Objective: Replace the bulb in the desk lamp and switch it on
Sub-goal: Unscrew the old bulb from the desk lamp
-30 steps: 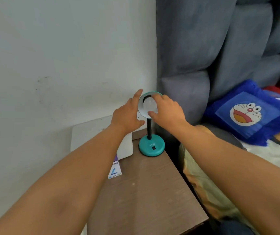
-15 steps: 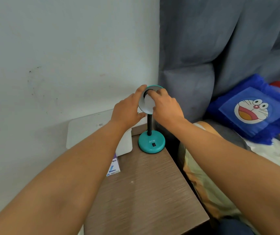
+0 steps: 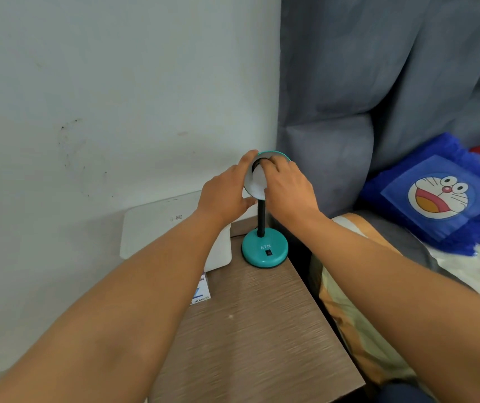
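A small desk lamp stands at the back of the wooden bedside table (image 3: 250,330), with a teal base (image 3: 265,253), a black switch on it and a black neck (image 3: 260,216). Its round shade (image 3: 275,155) is teal outside and white inside, and faces me. My left hand (image 3: 225,194) grips the shade from the left, thumb on its upper rim. My right hand (image 3: 289,190) reaches into the shade from the right, with its fingertips curled around the white bulb (image 3: 257,180). My fingers cover most of the bulb.
A flat white device (image 3: 157,225) leans against the wall behind my left forearm. A small white and blue box (image 3: 202,293) lies at the table's left edge. A grey padded headboard (image 3: 349,112) and a blue cartoon cushion (image 3: 436,196) on the bed lie to the right.
My right fingers have slid up and deeper into the shade, covering the bulb that showed plainly a second ago. My left hand keeps its hold on the shade.
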